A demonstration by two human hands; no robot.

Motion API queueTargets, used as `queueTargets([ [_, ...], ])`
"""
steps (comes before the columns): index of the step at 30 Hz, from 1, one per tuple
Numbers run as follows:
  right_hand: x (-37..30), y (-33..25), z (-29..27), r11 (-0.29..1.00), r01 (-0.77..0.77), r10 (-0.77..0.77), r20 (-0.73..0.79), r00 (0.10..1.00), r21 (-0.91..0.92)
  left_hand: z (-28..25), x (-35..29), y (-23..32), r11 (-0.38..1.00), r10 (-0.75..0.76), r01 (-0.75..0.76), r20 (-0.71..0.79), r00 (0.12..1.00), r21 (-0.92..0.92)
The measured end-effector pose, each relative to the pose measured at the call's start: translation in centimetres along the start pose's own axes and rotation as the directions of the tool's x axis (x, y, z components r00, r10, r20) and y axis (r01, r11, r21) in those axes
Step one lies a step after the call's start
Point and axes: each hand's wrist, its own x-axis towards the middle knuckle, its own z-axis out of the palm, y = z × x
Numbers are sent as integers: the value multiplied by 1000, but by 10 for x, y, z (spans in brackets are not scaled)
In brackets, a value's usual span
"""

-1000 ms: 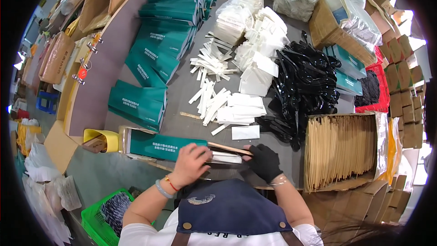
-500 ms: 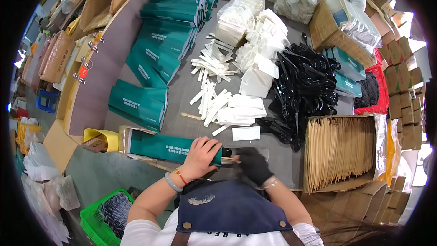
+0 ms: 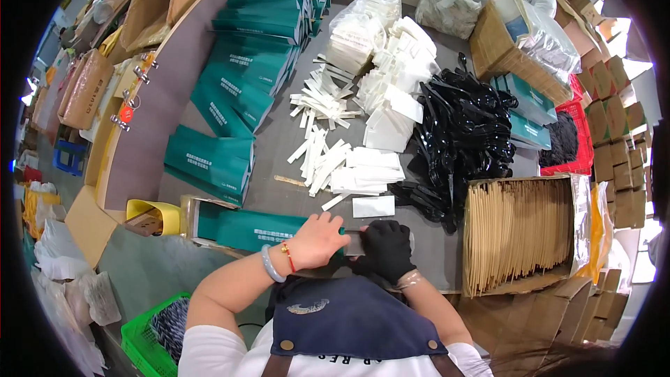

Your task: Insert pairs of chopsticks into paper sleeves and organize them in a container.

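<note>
Left grip: bare hand (image 3: pixel 316 240), closed on the right end of a green sleeve (image 3: pixel 244 229). Right grip: black-gloved hand (image 3: pixel 384 247), fingers curled just beside that end; whether it holds anything cannot be told. Sleeve: lies along the counter's (image 3: pixel 438 258) near edge, its left part in an open carton (image 3: pixel 187 218). Change: the wooden stick jutting from the sleeve half a second ago no longer shows; presumably inside, or under that hand. Apart, at right: boxed sticks (image 3: pixel 520 237).
</note>
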Motion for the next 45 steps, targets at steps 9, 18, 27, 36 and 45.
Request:
queueTargets([
  [9,-11,26,-37,957,-251,276,-187,943,148,-60,-43,-93,877,-292,445,-534,794,182],
  [18,-12,8,-32,985,-168,169,30,985,-27,71,-49,-17,742,-671,571,-379,637,-351],
  [27,15,-19,43,982,5,-15,54,998,187,63,-47,-19,709,-694,560,-284,661,-429],
  [36,-17,50,-36,955,-239,290,-389,874,175,33,30,-118,779,-626,398,-637,450,-484],
  [45,-196,222,-71,594,-756,702,-638,318,276,20,32,-128,610,-768,442,-352,536,-657],
])
